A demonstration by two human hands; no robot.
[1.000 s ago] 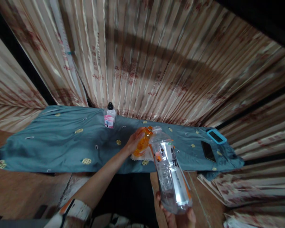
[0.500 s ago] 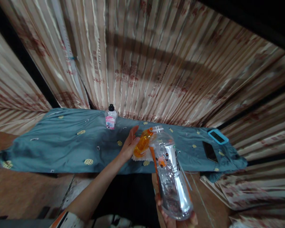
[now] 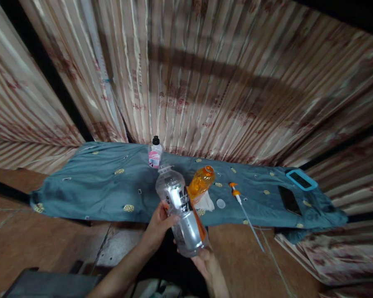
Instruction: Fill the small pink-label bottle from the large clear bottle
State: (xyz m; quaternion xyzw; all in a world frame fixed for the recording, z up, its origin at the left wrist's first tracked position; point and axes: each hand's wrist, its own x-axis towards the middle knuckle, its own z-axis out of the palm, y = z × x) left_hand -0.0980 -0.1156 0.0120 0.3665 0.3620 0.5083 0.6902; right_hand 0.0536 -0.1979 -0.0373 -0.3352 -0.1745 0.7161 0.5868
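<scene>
A large clear plastic bottle (image 3: 182, 211) with an orange and silver label is tilted in front of me, its neck uncapped. My left hand (image 3: 160, 223) grips its left side, and my right hand (image 3: 202, 256) holds it near the base. Just behind it stands an amber bottle (image 3: 202, 182) with an open neck, by a white tissue (image 3: 205, 202). To the right lie a small whitish round disc (image 3: 220, 203) and an orange-headed pump dispenser (image 3: 236, 193), whose long tube sticks out past the table edge.
A blue-green cloth (image 3: 102, 190) with yellow prints covers the narrow table. At the back stands a small bottle (image 3: 155, 154) with a black cap and pink label. A dark phone (image 3: 289, 200) and a blue-framed device (image 3: 301, 179) lie on the right. Striped curtains (image 3: 186, 82) hang behind.
The clear bottle has moved left, away from the amber bottle's neck. My left hand has let go of the amber bottle and taken hold of the clear one. The view has shifted slightly.
</scene>
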